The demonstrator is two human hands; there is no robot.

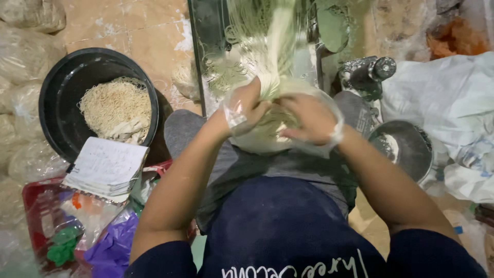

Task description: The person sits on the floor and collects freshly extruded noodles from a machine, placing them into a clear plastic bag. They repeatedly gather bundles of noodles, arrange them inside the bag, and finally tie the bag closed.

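Both my hands work on a clear plastic bag [267, 141] resting on my lap, holding pale noodle strands. My left hand [247, 105] grips the bag's rim on the left and a bundle of long pale noodles [278, 41] that stretches up toward a metal machine. My right hand [309, 118], fingers curled, presses into the noodles at the bag's mouth and holds its right rim. Thin plastic seems to cover both hands.
A black basin [62, 98] with a heap of dry noodles [116, 108] sits at left. A paper notepad [105, 167] lies on a red basket [36, 206] with coloured bags. A metal bowl [404, 146] and white sacks [447, 98] are at right. Filled bags [20, 67] line the left edge.
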